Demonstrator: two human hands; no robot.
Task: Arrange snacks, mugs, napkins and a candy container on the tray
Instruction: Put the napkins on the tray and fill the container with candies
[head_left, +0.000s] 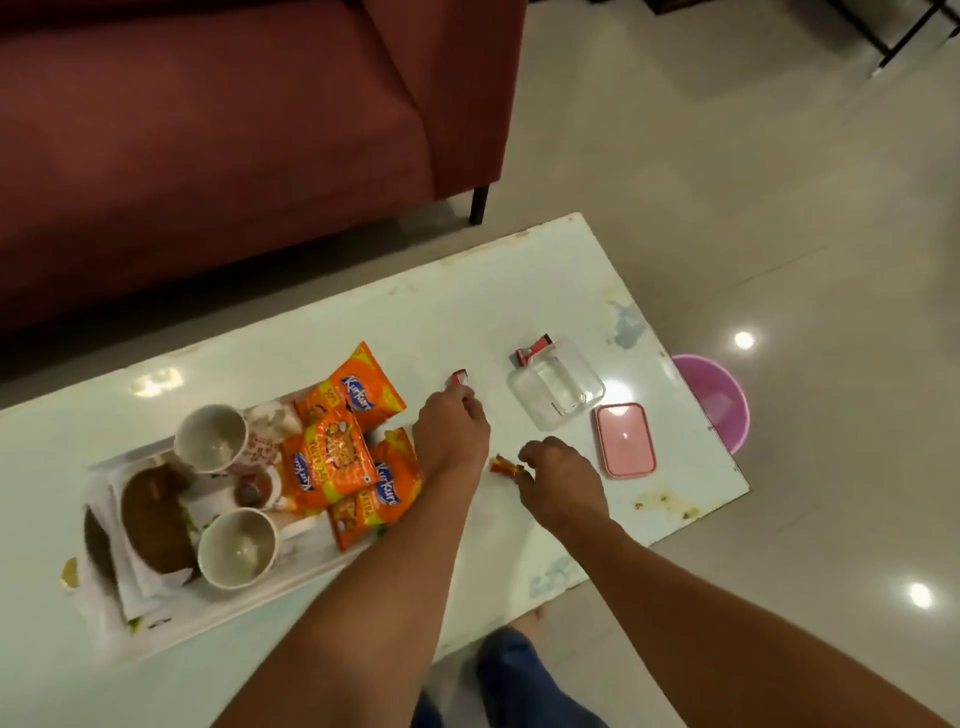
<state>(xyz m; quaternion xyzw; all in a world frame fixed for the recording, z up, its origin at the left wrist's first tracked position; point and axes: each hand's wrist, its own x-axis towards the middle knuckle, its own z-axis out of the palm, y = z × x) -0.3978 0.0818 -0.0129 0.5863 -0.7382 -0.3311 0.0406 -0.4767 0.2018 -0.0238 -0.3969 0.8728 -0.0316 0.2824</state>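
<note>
A: Report hand state.
B: The left hand (451, 431) pinched a red candy (459, 378) at frame centre; the right hand (558, 480) pinched an orange candy (506, 466) just below.
A: Container location?
B: The clear container (556, 385) stood open, right of centre on the bench (519, 291), off the tray (156, 631).
A: Risk?
B: Fingertip-only grips likely risked dropping candies.

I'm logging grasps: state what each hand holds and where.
Left hand pinches a small red candy by its near end. Right hand grips an orange-red candy at its right end.
</note>
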